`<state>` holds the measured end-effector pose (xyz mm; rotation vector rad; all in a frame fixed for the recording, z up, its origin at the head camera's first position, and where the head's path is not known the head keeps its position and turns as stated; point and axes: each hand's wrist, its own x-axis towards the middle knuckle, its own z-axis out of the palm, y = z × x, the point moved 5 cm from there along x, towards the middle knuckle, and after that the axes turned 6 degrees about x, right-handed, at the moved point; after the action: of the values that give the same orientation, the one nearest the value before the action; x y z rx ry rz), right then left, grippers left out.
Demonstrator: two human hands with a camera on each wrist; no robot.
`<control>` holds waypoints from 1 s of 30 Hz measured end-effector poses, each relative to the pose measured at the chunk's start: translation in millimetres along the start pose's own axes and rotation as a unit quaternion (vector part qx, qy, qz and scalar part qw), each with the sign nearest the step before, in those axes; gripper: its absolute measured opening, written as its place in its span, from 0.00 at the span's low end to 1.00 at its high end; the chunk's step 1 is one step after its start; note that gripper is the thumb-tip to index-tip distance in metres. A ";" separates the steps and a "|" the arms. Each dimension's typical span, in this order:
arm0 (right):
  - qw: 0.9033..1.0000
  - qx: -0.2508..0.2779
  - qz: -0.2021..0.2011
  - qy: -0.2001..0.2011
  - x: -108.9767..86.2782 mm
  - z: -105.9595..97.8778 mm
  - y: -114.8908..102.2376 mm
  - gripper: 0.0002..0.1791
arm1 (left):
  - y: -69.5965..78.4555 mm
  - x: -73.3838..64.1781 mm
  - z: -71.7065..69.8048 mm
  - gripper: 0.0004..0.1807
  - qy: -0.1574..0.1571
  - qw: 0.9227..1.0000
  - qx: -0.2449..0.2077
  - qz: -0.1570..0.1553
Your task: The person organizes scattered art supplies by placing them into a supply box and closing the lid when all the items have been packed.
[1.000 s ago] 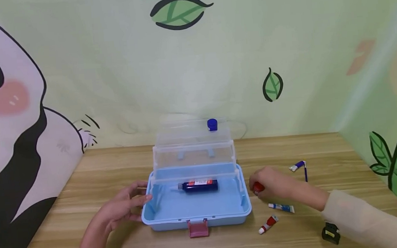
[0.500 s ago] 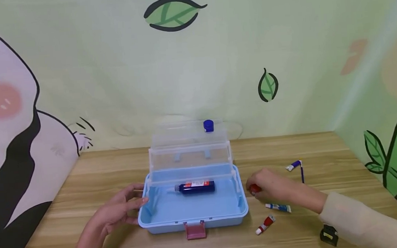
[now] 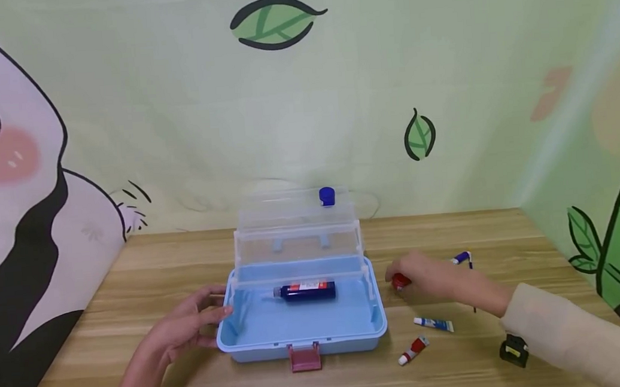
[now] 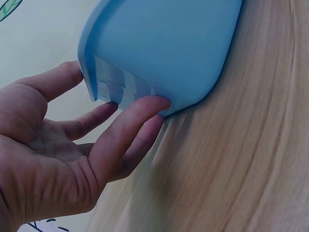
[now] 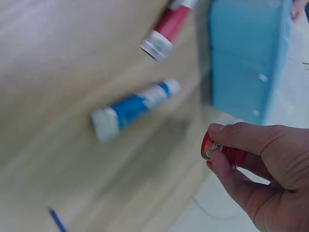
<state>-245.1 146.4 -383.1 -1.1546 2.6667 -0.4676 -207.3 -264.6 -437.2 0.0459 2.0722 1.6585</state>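
My left hand (image 3: 184, 322) holds the left end of a light blue plastic box (image 3: 299, 342), thumb at one side of its wall and fingers at the other. Its clear lid (image 3: 278, 207) and clear tray (image 3: 297, 245) stand raised behind. Inside the box lies a dark blue bottle (image 3: 308, 291) with a red and white label. Right of the box, my right hand (image 3: 429, 275) pinches a small red jar (image 3: 401, 280) between thumb and fingers; the right wrist view shows a label on the jar (image 5: 212, 147).
A blue jar (image 3: 327, 196) appears at the raised lid. Right on the wooden table (image 3: 452, 375) lie a blue paint tube (image 3: 434, 324), a red paint tube (image 3: 414, 350), a dark blue tube (image 3: 461, 258) and a thin blue stick (image 3: 473, 302), partly hidden. A pink latch (image 3: 305, 358) hangs in front.
My right hand has risen a little from the table with the red jar in its fingers. The left hand and the box keep their place; the head view shifts slightly.
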 end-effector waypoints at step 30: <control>0.994 -0.086 0.036 0.049 54.0 -130.7 -43.8 0.12 | -1.8 -2.1 5.2 0.39 0.054 0.998 0.017 -0.020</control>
<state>-291.6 105.6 -248.6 -1.1000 2.8702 -0.2948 -203.0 -261.0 -438.8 -0.0755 2.1652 1.6350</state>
